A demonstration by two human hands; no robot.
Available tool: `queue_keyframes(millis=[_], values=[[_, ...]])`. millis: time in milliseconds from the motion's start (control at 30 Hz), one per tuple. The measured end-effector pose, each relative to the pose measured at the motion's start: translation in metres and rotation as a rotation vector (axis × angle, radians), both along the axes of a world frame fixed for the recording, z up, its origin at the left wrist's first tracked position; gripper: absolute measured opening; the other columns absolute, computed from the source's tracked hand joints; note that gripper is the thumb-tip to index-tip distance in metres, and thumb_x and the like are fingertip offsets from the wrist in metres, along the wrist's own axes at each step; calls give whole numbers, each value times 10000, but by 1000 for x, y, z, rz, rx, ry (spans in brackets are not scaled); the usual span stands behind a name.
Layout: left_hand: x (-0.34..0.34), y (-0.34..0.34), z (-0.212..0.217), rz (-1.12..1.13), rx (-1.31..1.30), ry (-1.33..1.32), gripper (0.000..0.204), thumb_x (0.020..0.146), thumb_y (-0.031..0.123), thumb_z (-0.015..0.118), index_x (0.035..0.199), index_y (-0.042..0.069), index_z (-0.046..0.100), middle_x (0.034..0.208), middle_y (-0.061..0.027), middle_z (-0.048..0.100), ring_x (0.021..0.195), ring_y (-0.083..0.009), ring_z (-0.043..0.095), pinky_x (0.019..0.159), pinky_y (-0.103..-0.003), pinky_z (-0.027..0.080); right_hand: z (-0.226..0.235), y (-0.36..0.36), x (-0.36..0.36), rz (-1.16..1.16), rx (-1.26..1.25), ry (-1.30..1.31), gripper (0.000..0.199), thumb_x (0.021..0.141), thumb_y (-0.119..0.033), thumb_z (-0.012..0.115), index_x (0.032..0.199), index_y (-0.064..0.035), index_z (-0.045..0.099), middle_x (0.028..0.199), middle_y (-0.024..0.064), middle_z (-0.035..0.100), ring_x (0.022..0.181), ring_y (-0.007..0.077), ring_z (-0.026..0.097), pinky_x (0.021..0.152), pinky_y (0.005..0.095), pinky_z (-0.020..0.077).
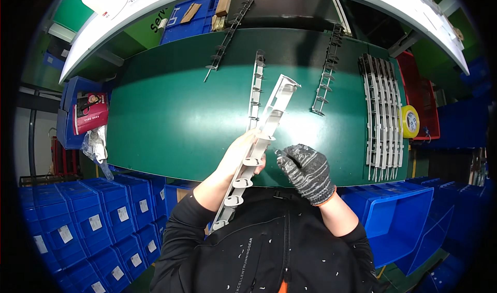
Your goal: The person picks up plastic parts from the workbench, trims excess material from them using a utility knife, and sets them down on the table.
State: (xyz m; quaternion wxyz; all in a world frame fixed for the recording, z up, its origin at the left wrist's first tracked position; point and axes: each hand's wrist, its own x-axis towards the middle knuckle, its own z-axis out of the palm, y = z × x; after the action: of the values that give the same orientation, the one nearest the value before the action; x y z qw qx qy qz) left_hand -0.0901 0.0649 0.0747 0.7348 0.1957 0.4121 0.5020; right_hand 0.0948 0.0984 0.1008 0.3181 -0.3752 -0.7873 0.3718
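Left hand closed round a long pale strip

Bare, the left hand (239,154) wraps the pale strip (258,149) near its middle, fingers curled about the body. One end slants up and away, beyond the hand and to its right; the other runs back beside the left forearm. The gloved right hand (308,173) is just right of the strip, apart from it, fingers partly curled; whether anything small sits between the fingertips, I cannot tell.

By its look, the strip should be light and fairly stiff lengthwise, though perhaps prone to twist. Its smooth face may slip on bare skin. The rounded tabs (242,182) look thin and easily bent, so the long spine between them seems the better hold, near mid-length for balance. A stack of similar strips (384,119) lies well right of both hands.
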Motion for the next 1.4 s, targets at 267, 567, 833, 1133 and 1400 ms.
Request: queue_keyframes(millis=[267, 567, 833, 1133, 1400], values=[[0, -3, 4, -2, -35, 43, 314, 862, 289, 488, 938, -15, 485, 740, -80, 475, 396, -179, 467, 358, -256, 342, 6, 5, 3, -102, -14, -31, 118, 758, -120, 619, 819, -19, 627, 712, 136, 594, 639, 279, 579, 581, 343, 449], [5, -2, 4, 7, -19, 19, 304, 866, 283, 484, 947, -10, 481, 779, -78, 494, 394, -178, 464, 359, -260, 344, -4, -9, -2, 11, 67, -99, 164, 779, -183, 593, 839, -33, 623, 785, 141, 607, 703, 302, 584, 625, 374, 466], [5, -2, 6, 9, -44, 48, 336, 868, 322, 498, 924, -10, 487, 733, -74, 489, 407, -170, 464, 365, -255, 343, -1, -8, 0, -34, -15, -56, 150, 777, -151, 596, 832, -14, 619, 801, 141, 612, 718, 300, 587, 640, 369, 471], [-8, 5, 10, -73, -10, 259, 334, 866, 300, 547, 656, 40, 546, 677, -4, 498, 504, -80, 389, 488, -194, 311, 0, 3, 18, -217, -423, 290, 254, 882, -208, 503, 822, 5, 628, 585, 44, 558, 529, 97, 516, 499, 265, 399], [9, 1, 14, 10, 181, 516, 217, 834, 137, 595, 672, 7, 532, 708, 16, 427, 644, -78, 360, 609, -220, 304, -1, 18, 8, -37, 233, -135, 140, 819, -151, 516, 863, -40, 590, 702, 130, 557, 626, 293, 553, 544, 392, 435]])
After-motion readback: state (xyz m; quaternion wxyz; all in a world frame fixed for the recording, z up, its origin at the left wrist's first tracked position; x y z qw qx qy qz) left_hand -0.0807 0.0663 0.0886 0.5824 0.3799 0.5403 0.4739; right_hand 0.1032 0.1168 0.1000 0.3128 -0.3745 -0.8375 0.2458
